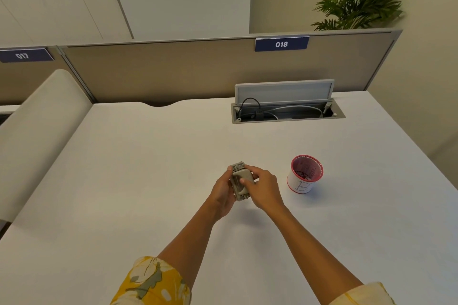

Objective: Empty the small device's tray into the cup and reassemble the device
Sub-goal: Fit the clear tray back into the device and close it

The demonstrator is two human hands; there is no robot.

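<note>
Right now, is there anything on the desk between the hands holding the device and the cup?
Nothing: in the head view, only bare white desk separates the right hand, holding the device, from the cup.

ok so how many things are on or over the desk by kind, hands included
hands: 2, left hand and right hand, both gripping the device
small beige device: 1
cup: 1, standing right of the hands, something small inside
open cable box in the desk: 1
total: 5
</note>
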